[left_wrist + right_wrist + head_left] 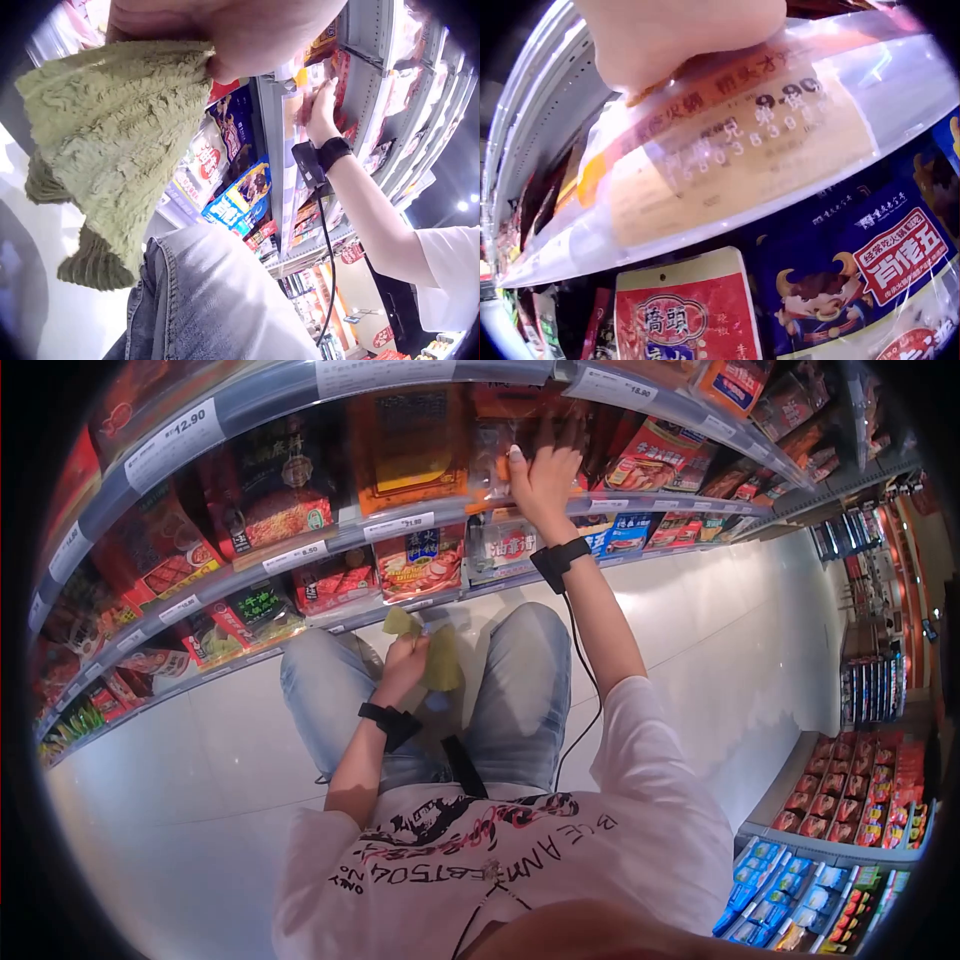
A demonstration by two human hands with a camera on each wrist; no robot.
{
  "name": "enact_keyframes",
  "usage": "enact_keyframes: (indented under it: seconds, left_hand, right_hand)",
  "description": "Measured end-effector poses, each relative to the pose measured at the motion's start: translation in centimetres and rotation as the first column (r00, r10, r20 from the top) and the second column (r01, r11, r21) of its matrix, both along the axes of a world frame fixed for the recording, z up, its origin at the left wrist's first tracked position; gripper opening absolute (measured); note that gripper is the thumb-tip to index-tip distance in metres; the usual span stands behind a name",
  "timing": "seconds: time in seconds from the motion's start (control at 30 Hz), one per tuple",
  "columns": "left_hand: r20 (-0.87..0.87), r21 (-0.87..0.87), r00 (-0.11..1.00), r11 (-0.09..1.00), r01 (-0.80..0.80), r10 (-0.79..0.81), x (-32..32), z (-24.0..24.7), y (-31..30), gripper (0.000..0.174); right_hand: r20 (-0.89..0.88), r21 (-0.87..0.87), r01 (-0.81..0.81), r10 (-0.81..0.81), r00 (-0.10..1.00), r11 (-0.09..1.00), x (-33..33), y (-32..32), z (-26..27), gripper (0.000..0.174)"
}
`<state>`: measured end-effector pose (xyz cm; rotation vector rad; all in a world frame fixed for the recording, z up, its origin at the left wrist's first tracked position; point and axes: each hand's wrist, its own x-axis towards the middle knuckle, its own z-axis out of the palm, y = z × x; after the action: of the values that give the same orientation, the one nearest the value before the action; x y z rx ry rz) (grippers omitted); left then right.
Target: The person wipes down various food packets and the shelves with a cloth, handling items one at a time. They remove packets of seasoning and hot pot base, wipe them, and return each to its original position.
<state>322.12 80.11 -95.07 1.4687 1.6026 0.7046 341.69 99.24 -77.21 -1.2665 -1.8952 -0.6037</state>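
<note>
In the head view the left hand [400, 665] sat at the centre of the frame, just above the knees of the blue jeans [520, 680], with its fingers clenched round a green cloth [437, 658]. In the left wrist view the cloth [112, 150] hung bunched from the grip and filled the upper left of the picture. The right hand [545, 480] was raised to the upper middle of the head view. Its fingers were released and stretched up flat against an orange packet [490, 465] on the shelf, and the heel of the hand lay on the shelf's front edge. The right wrist view showed the palm pressing the top of the clear price strip [742, 165] that ran along this edge. Below the strip stood a red packet [682, 315] at lower centre and a blue packet [855, 262] at lower right. A black wrist strap [560, 557] with a cable circled the right forearm. The pale floor [180, 760] filled the lower left of the head view.
</note>
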Motion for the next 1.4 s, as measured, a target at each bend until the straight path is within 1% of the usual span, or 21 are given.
enact_keyframes:
  seconds: [0.03, 0.07, 0.13, 0.27, 0.3, 0.33, 0.4, 0.47, 0.53, 0.57, 0.6, 0.67, 0.73, 0.77, 0.8, 0.87, 0.93, 1.0, 1.2, 1.33, 1.4]
  left_hand:
    - [-0.002, 0.0, 1.0, 1.0, 0.007, -0.007, 0.1, 0.6, -0.2, 0.037]
    - [0.028, -0.004, 1.0, 1.0, 0.01, -0.01, 0.1, 1.6, -0.5, 0.035]
    - [0.061, -0.004, 0.998, 1.0, 0.019, -0.019, 0.2, 2.0, -0.6, 0.033]
    - [0.118, 0.0, 0.992, 0.999, 0.046, -0.046, 0.4, 0.2, -0.4, 0.033]
    - [0.097, 0.041, 0.995, 0.999, 0.036, -0.04, 0.5, -0.3, -0.2, 0.034]
    - [0.099, 0.042, 0.994, 0.998, 0.042, -0.046, 0.6, -0.4, -0.2, 0.034]
    - [0.2, 0.054, 0.979, 0.998, 0.03, -0.04, 0.7, -0.6, -0.3, 0.034]
    - [0.179, 0.036, 0.982, 0.998, 0.045, -0.051, 0.6, -0.8, -0.4, 0.034]
    - [0.16, 0.016, 0.985, 0.998, 0.059, -0.061, 0.6, -0.6, -0.5, 0.034]
    - [0.134, 0.013, 0.99, 0.999, 0.05, -0.052, 0.6, -0.1, -0.5, 0.034]
    - [0.109, 0.01, 0.993, 0.999, 0.038, -0.039, 0.5, 0.2, -0.5, 0.034]
    - [0.125, 0.021, 0.992, 0.999, 0.032, -0.035, 0.2, -0.8, -0.5, 0.033]
    - [0.146, 0.035, 0.989, 0.999, 0.024, -0.029, -0.1, -2.1, -0.3, 0.033]
    - [0.103, 0.102, 0.995, 0.995, 0.005, -0.015, -0.3, -2.7, -0.2, 0.033]
    - [0.076, 0.169, 0.997, 0.986, 0.01, -0.023, 0.4, -3.3, -0.1, 0.032]
    - [0.108, 0.147, 0.993, 0.989, 0.027, -0.044, 0.5, -3.4, 0.1, 0.031]
    - [0.069, 0.169, 0.994, 0.983, 0.068, -0.08, 0.8, -1.7, 0.0, 0.033]
    - [-0.052, 0.017, 0.997, 0.998, 0.055, -0.054, 0.6, -1.2, 0.0, 0.036]
    - [0.003, 0.014, 0.998, 0.998, 0.055, -0.055, 0.7, -0.7, -0.1, 0.041]
    - [0.004, 0.045, 0.999, 0.998, 0.052, -0.053, 0.4, -0.8, -0.1, 0.041]
    - [-0.013, 0.019, 0.998, 0.998, 0.053, -0.053, 0.3, -1.1, 0.1, 0.04]
  right_hand:
    - [-0.002, 0.0, 0.007, -0.007, 1.0, 1.0, 0.6, 0.2, -0.5, 0.06]
    - [-0.247, -0.088, -0.041, 0.018, 0.969, 0.995, 1.5, 0.6, -1.0, 0.059]
    - [-0.677, -0.148, -0.264, 0.097, 0.73, 0.953, 2.7, 0.2, 0.6, 0.047]
    - [-0.604, -0.135, 0.022, -0.099, 0.791, 0.991, 4.1, 4.0, -1.9, 0.048]
    - [-0.723, -0.131, -0.11, -0.019, 0.691, 0.985, 4.0, 3.7, -1.2, 0.047]
    - [-0.721, -0.13, -0.104, -0.022, 0.692, 0.986, 4.0, 3.9, -0.4, 0.047]
    - [-0.925, 0.001, -0.39, 0.149, 0.35, 0.921, 4.0, 4.1, 0.8, 0.046]
    - [-0.946, -0.084, -0.384, 0.048, 0.321, 0.92, 3.2, 3.3, 1.9, 0.046]
    - [-0.711, -0.188, 0.09, -0.199, 0.674, 0.978, 2.8, 3.6, 1.2, 0.041]
    - [-0.627, -0.039, 0.149, -0.141, 0.766, 0.988, 2.7, 3.2, 0.7, 0.032]
    - [-0.626, -0.043, 0.149, -0.143, 0.767, 0.988, 3.1, 2.8, 0.4, 0.032]
    - [-0.393, 0.119, 0.157, -0.099, 0.914, 0.98, 2.0, -0.7, 2.5, 0.024]
    - [-0.365, -0.006, 0.02, -0.021, 0.931, 1.0, 0.9, -2.1, 2.7, 0.019]
    - [-0.188, -0.037, 0.041, -0.048, 0.981, 0.998, -0.1, -2.4, 2.7, 0.02]
    - [0.124, -0.047, 0.195, -0.188, 0.974, 0.98, -2.3, -3.0, 2.6, 0.022]
    - [0.138, -0.078, 0.331, -0.319, 0.938, 0.94, -4.3, -2.3, 1.4, 0.022]
    - [0.06, -0.136, 0.312, -0.306, 0.95, 0.94, -5.3, -2.2, 1.7, 0.026]
    - [-0.003, -0.075, 0.295, -0.296, 0.955, 0.952, -6.1, -2.3, 1.5, 0.031]
    - [0.023, -0.017, 0.294, -0.294, 0.956, 0.956, -6.7, -1.8, 1.2, 0.037]
    - [0.077, -0.053, 0.318, -0.313, 0.947, 0.947, -6.6, -2.0, 1.3, 0.028]
    - [0.085, -0.002, 0.224, -0.223, 0.971, 0.975, -6.0, -1.4, 1.0, 0.024]
